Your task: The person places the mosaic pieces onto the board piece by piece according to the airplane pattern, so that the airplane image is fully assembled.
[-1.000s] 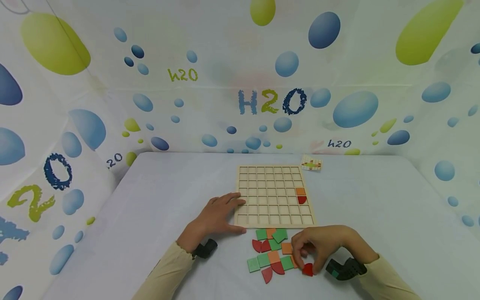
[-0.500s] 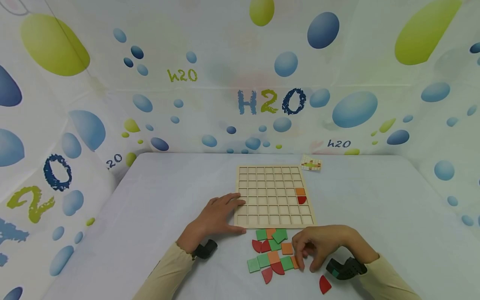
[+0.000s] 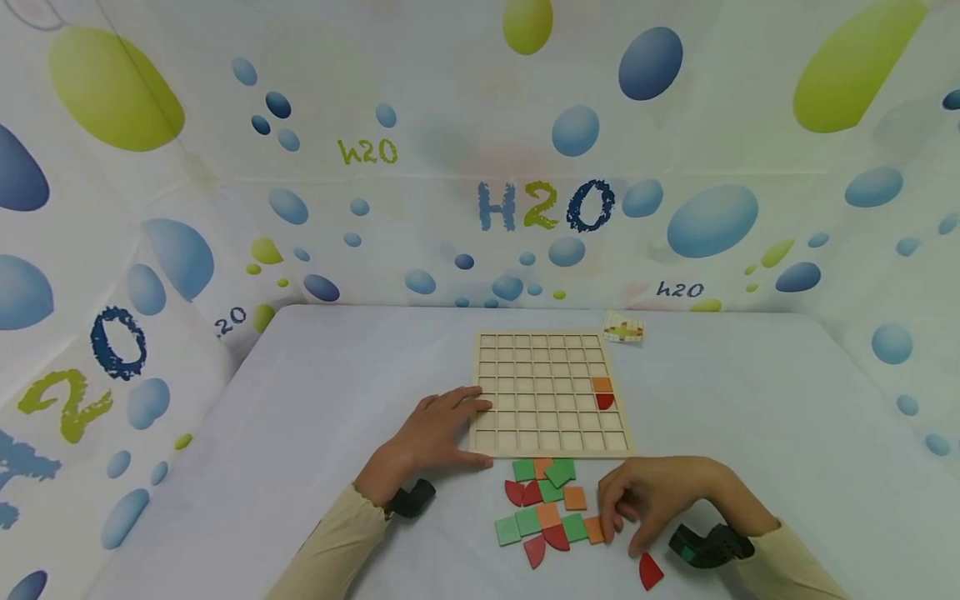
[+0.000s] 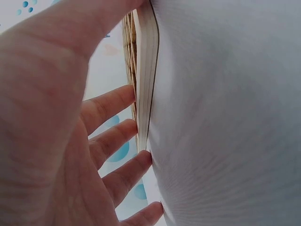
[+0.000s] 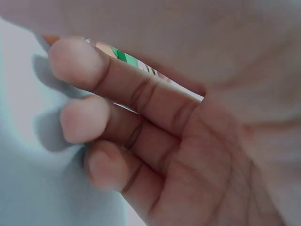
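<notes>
A wooden grid board (image 3: 543,392) lies flat on the table, with an orange square (image 3: 602,385) and a red quarter-circle tile (image 3: 605,401) in its right column. At the board's left edge rests my left hand (image 3: 438,429), fingers spread; in the left wrist view the fingertips touch the board's side (image 4: 146,70). My right hand (image 3: 663,496) hovers low right of the loose tiles, fingers bent loosely and nothing between them in the right wrist view. Its index fingertip is beside an orange tile (image 3: 594,530). Just below the thumb lies a red quarter-circle piece (image 3: 650,572).
Several green, orange and red tiles (image 3: 551,518) lie in a loose group in front of the board. A small pattern card (image 3: 624,328) sits beyond the board's far right corner. White cloth (image 3: 337,358) covers the table, and a printed curtain (image 3: 435,167) hangs behind.
The red quarter-circle piece by my right hand has slid toward the near right, away from the fingers. The right hand then shifted slightly right. My left hand has stayed put.
</notes>
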A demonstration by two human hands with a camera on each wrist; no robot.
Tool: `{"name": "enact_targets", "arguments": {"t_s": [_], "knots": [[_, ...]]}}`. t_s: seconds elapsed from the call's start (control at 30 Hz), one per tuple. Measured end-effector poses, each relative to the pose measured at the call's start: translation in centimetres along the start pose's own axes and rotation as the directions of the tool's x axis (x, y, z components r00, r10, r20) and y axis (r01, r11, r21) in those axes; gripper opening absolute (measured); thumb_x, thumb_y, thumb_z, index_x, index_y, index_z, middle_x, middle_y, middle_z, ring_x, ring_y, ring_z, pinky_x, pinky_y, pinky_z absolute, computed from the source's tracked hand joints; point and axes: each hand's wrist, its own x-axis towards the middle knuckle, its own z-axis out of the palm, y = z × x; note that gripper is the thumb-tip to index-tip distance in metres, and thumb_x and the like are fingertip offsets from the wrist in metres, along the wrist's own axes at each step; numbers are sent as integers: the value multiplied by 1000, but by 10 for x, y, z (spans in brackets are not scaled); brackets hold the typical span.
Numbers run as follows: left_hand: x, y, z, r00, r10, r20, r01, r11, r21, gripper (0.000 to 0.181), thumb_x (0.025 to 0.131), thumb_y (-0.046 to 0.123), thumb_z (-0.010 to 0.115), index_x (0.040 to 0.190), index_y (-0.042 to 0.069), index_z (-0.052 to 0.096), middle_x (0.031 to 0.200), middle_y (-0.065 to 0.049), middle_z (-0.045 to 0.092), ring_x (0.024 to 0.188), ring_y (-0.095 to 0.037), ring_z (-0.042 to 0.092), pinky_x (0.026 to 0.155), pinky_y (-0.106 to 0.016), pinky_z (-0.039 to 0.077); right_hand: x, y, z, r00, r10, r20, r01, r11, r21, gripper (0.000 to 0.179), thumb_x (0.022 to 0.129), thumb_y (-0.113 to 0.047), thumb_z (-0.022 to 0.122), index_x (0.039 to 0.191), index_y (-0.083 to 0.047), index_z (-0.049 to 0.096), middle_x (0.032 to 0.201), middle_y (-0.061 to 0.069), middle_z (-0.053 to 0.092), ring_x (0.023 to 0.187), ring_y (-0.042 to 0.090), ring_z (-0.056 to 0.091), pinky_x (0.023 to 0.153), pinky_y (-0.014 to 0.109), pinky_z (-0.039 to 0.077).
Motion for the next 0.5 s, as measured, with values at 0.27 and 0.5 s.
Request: {"name": "enact_targets", "arguments": {"t_s": [0.27,0.5], "knots": [[0,-2,0,1000,2,-3,-2,1000,-4,74,77,49,79,138,16,53,150,-8,42,138,-27,38,108,-58,30,-11,-3,4,1000,29,-7,-28,993,113,23,85,-14,77,107,-8,70,93,11,62,73,4,52,66,15,49],[0,-4,1,1000,11,-1,-11,1000,-17,75,76,50,79,138,16,53,150,-8,42,138,-27,38,108,-58,30,-19,-9,10,999,38,3,-38,989,140,26,83,-14,78,107,-9,69,96,11,63,80,-7,48,70,14,48]]}}
